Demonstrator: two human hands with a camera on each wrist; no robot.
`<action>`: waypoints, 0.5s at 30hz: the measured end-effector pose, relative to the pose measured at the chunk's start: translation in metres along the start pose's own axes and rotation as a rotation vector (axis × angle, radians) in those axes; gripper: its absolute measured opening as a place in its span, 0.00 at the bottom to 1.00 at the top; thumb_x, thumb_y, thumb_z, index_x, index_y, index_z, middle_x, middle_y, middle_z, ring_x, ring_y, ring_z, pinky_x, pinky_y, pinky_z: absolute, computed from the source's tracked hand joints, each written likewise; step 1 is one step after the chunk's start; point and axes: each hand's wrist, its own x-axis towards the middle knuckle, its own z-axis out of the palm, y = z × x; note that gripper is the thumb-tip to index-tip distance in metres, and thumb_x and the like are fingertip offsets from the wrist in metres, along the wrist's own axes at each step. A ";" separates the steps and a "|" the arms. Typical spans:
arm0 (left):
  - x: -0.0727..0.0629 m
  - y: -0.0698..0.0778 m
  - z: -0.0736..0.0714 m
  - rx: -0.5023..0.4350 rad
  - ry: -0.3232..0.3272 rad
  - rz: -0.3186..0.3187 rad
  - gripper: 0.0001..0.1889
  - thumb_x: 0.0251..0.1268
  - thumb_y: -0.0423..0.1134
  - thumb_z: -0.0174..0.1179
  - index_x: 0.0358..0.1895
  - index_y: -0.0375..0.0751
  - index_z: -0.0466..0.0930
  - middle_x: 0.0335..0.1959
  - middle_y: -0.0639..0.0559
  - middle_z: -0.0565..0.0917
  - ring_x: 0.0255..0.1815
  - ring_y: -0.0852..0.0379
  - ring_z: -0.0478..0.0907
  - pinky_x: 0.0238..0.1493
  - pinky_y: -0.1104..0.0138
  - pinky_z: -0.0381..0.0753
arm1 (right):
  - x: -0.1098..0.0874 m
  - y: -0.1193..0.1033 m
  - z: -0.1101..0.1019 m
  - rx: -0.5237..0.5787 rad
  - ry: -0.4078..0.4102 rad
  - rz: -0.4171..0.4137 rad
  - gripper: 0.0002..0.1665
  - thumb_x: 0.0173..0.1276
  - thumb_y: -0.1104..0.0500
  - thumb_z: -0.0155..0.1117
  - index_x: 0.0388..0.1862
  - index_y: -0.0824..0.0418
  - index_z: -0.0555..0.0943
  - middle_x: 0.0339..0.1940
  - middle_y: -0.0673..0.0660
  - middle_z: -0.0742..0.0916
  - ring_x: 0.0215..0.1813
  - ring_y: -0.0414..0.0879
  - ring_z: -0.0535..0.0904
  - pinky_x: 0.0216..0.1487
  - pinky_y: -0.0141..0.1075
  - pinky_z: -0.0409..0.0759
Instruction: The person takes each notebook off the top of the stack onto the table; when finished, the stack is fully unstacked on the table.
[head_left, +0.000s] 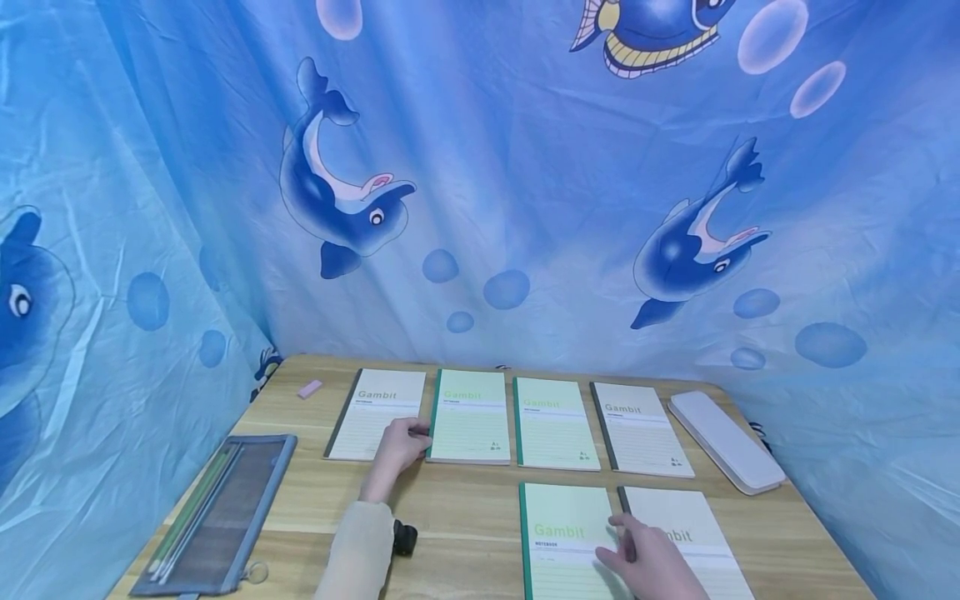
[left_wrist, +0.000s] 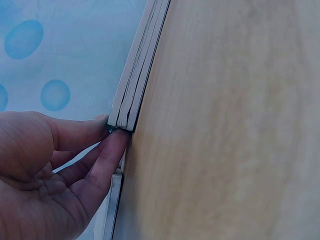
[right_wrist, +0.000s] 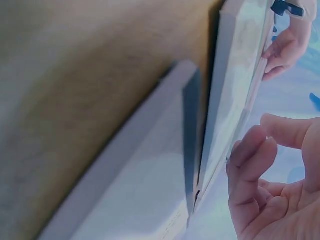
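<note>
In the head view my left hand [head_left: 401, 444] is at the lower left corner of a green-spined notebook [head_left: 472, 417] in the back row. The left wrist view shows the thumb above and fingers below, pinching that corner of the notebook [left_wrist: 135, 75]. My right hand [head_left: 654, 560] hovers over a green-spined notebook [head_left: 566, 533] and a dark-spined notebook [head_left: 712, 546] at the front. Its fingers are loosely bent with nothing between them in the right wrist view. Left of the left hand lies a white dark-spined notebook [head_left: 382, 417].
Another green notebook [head_left: 555, 429] and a dark-spined notebook [head_left: 641, 429] continue the back row. A white case [head_left: 723, 442] lies at the right. At the left are a mesh pencil pouch [head_left: 232, 517] and a pink eraser [head_left: 310, 389]. A blue curtain [head_left: 480, 167] surrounds the wooden table [head_left: 450, 533].
</note>
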 end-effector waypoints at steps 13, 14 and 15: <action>0.000 -0.002 0.002 -0.006 0.003 -0.005 0.17 0.62 0.24 0.62 0.54 0.27 0.81 0.44 0.40 0.85 0.43 0.49 0.82 0.40 0.62 0.86 | 0.018 -0.019 0.001 0.080 0.015 -0.105 0.29 0.66 0.52 0.71 0.55 0.73 0.77 0.27 0.47 0.80 0.24 0.35 0.73 0.22 0.31 0.73; 0.000 -0.002 0.002 -0.006 0.001 -0.004 0.17 0.62 0.24 0.62 0.55 0.27 0.81 0.44 0.39 0.84 0.43 0.49 0.82 0.40 0.62 0.86 | 0.020 -0.020 0.001 0.085 0.017 -0.108 0.29 0.65 0.52 0.71 0.55 0.73 0.77 0.27 0.47 0.80 0.24 0.35 0.74 0.22 0.31 0.73; 0.000 -0.002 0.002 -0.005 0.001 -0.004 0.17 0.62 0.24 0.62 0.55 0.27 0.81 0.45 0.39 0.84 0.43 0.49 0.82 0.40 0.62 0.86 | 0.022 -0.021 0.002 0.094 0.014 -0.110 0.30 0.65 0.52 0.71 0.55 0.73 0.77 0.27 0.48 0.80 0.24 0.35 0.74 0.22 0.31 0.73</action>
